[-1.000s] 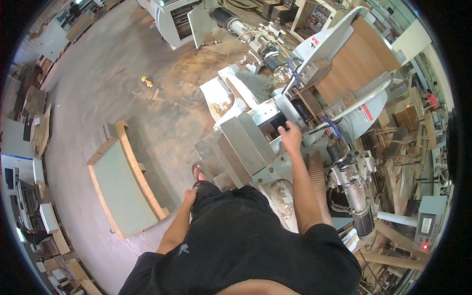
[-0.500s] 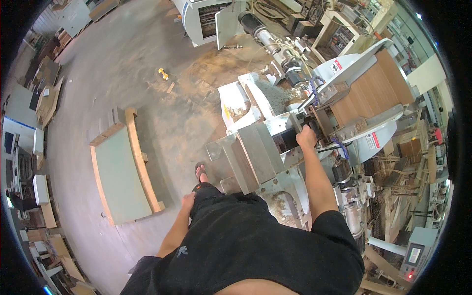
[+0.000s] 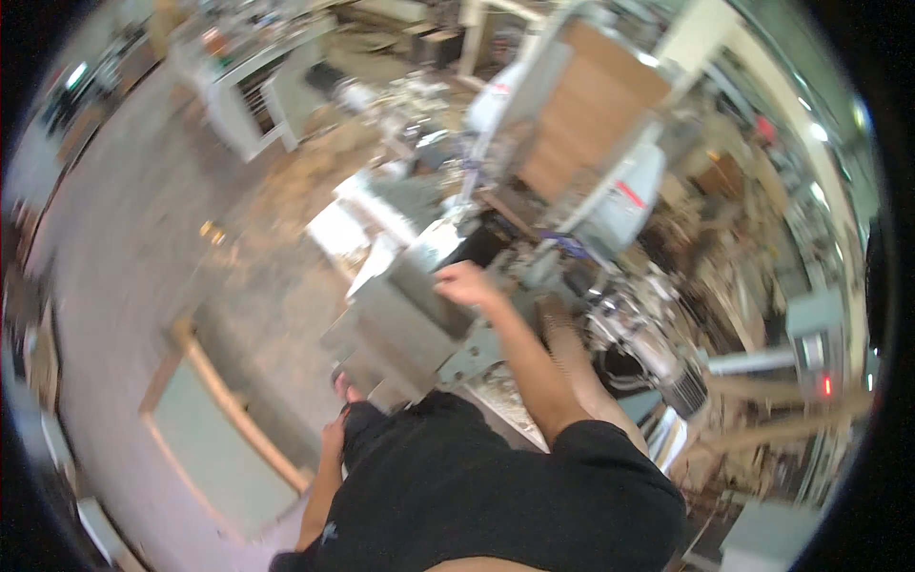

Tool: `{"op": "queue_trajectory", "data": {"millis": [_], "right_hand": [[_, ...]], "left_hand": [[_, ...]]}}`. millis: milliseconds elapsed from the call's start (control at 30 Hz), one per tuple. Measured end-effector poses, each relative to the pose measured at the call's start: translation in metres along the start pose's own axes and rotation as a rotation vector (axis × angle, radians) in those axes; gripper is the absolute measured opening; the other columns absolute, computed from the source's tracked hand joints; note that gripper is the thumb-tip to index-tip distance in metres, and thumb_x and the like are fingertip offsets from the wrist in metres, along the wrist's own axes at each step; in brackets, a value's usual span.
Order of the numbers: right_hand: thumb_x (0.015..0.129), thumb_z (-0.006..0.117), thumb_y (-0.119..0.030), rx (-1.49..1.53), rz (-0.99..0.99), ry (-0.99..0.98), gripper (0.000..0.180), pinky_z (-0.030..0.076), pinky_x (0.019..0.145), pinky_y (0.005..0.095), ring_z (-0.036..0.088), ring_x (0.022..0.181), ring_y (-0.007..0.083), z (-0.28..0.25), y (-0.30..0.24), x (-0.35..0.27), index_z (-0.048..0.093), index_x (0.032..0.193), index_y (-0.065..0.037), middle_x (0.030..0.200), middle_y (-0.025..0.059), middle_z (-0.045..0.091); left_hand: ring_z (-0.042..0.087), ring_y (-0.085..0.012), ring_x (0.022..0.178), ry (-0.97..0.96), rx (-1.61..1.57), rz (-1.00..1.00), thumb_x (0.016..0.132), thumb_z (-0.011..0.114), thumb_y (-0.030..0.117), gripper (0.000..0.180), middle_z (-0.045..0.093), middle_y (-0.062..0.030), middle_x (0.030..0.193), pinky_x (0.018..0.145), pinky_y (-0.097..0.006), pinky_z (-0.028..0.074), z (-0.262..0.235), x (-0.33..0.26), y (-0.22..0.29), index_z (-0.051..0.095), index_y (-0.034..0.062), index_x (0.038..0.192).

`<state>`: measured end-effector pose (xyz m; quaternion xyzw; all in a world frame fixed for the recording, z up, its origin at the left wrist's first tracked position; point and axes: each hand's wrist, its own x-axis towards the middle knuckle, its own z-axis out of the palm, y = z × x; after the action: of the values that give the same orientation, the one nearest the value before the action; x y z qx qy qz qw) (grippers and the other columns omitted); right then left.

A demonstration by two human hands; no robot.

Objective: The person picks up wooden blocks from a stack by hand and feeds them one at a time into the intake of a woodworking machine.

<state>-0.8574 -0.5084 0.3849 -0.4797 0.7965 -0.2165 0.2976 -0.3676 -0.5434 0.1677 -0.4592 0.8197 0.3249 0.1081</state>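
Observation:
My right hand (image 3: 464,283), with fingers curled closed, is over the edge of the grey metal box (image 3: 419,310) in front of me. Blur hides whatever those fingers may hold. Beside the hand is the dark opening (image 3: 484,243) of the white machine (image 3: 457,238). On the left, my left hand (image 3: 334,431) lies against my dark-clothed leg (image 3: 367,434) near the knee, its fingers loosely laid out and holding nothing that I can see.
A brown wood-grain panel (image 3: 596,110) stands on the machine's far side. A motor unit (image 3: 634,338) is to my right. At the left, a pale green panel with wooden edges (image 3: 224,467) lies on the floor. A yellow tool (image 3: 212,232) lies farther off, near sawdust.
The view has turned to the right and blurred. My right hand has drawn back from the dark slot toward the grey metal box. My left hand stays by the leg.

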Motion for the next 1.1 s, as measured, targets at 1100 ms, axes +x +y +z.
{"op": "queue_trajectory", "data": {"millis": [1100], "right_hand": [[0.076, 0.058, -0.066, 0.347, 0.182, -0.297, 0.091, 0.021, 0.111, 0.0417, 0.022, 0.137, 0.0333, 0.046, 0.022, -0.035, 0.029, 0.144, -0.012, 0.147, 0.0212, 0.026]], "left_hand": [[0.061, -0.0358, 0.087, 0.037, -0.310, -0.310, 0.083, 0.052, 0.040, 0.052, 0.063, -0.0264, 0.088, 0.078, -0.042, 0.044, 0.010, 0.005, -0.011, 0.062, -0.0094, 0.093]]}}
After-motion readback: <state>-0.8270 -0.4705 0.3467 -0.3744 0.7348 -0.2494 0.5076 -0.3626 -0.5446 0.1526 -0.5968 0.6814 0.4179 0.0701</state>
